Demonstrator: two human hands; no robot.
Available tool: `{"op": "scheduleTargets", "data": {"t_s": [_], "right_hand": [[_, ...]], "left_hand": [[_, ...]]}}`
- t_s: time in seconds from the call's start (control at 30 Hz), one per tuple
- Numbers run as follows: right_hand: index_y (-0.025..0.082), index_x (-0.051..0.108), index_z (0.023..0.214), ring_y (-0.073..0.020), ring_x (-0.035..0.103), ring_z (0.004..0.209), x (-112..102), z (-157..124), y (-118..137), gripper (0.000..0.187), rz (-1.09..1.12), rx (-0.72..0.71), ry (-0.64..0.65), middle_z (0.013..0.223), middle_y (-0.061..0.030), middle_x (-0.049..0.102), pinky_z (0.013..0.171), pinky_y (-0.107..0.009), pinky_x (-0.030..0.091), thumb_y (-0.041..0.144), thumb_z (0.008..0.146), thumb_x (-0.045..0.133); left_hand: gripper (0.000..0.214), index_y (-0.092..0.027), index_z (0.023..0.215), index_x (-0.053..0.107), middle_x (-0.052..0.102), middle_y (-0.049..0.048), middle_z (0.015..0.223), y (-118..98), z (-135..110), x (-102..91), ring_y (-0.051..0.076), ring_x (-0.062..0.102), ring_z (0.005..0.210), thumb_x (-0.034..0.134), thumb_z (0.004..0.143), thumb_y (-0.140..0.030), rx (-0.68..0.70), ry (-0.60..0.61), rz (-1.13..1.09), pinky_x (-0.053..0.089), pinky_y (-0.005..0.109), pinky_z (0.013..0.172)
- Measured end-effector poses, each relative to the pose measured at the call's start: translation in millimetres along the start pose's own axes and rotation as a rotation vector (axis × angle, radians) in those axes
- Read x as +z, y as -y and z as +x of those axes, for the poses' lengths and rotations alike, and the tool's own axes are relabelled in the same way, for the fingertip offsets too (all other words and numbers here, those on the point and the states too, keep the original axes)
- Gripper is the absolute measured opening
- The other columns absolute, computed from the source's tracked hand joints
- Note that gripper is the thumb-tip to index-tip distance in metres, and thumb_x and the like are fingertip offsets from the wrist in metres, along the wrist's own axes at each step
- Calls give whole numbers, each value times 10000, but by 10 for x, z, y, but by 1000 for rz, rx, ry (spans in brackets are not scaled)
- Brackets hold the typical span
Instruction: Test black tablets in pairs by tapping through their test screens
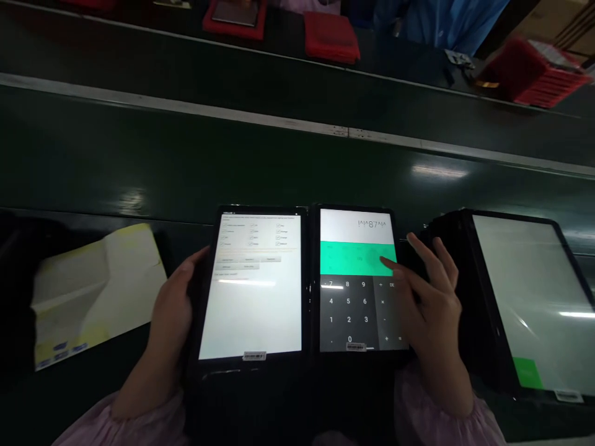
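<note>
Two black tablets lie side by side in front of me. The left tablet (pixel 253 288) shows a white form with checkboxes. My left hand (pixel 179 303) curls round its left edge and holds it. The right tablet (pixel 357 282) shows a calculator with a green band and a number pad. My right hand (pixel 430 291) hovers over its right side with fingers spread, the forefinger touching the screen by the green band. Both sleeves are pale pink.
A third tablet (pixel 530 297) with a white screen and a green patch leans at the right. A folded white and yellow paper (pixel 93 288) lies at the left. A dark conveyor belt (pixel 279 167) runs behind; red trays (pixel 331 36) and a person in blue (pixel 441 21) lie beyond.
</note>
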State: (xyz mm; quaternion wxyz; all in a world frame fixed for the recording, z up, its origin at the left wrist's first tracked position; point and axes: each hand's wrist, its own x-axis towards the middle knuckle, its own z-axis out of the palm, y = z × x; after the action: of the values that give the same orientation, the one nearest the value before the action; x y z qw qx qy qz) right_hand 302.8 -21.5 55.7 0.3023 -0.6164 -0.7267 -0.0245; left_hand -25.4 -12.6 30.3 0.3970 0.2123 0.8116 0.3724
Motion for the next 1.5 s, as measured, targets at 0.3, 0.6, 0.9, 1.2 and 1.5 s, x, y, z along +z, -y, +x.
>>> {"op": "scheduleTargets", "data": {"t_s": [0.3, 0.6, 0.9, 1.2, 1.5], "right_hand": [[243, 854, 1124, -343, 674, 1387, -55, 37, 146, 271, 180, 38, -128, 1337, -100, 769, 1081, -559, 630, 273, 1098, 586], [240, 859, 1095, -255, 797, 1102, -161, 109, 326, 268, 144, 69, -159, 1253, -88, 801, 960, -442, 690, 274, 1098, 593], [303, 564, 1567, -239, 764, 1175, 31, -63, 998, 473, 551, -69, 140, 1339, -100, 739, 954, -400, 694, 250, 1097, 558], [331, 152, 1757, -258, 705, 1284, 18, -106, 1381, 724, 791, -114, 210, 1525, -120, 640, 1041, -414, 646, 531, 1136, 465], [300, 246, 1745, -254, 756, 1131, -19, -45, 1369, 719, 618, -73, 156, 1408, -130, 727, 887, -344, 683, 402, 1108, 563]], "left_hand": [[445, -293, 1293, 792, 714, 35, 1507, 116, -68, -70, 366, 594, 1467, 703, 927, -530, 85, 157, -273, 449, 497, 1264], [808, -392, 1467, 688, 744, 44, 1470, 64, -189, -211, 442, 681, 1357, 930, 699, -468, 116, 259, -243, 671, 495, 985], [778, -291, 1334, 779, 820, 64, 1322, 206, 5, -388, 439, 658, 1387, 935, 592, -463, 16, 255, -449, 657, 446, 1008], [654, -285, 1185, 851, 809, 36, 1356, 388, -60, -320, 408, 573, 1489, 946, 563, -466, -19, 351, -585, 537, 400, 1177], [904, -275, 1462, 719, 794, 55, 1383, 256, -238, -371, 463, 590, 1454, 935, 601, -448, -110, 385, -547, 574, 499, 1142]]}}
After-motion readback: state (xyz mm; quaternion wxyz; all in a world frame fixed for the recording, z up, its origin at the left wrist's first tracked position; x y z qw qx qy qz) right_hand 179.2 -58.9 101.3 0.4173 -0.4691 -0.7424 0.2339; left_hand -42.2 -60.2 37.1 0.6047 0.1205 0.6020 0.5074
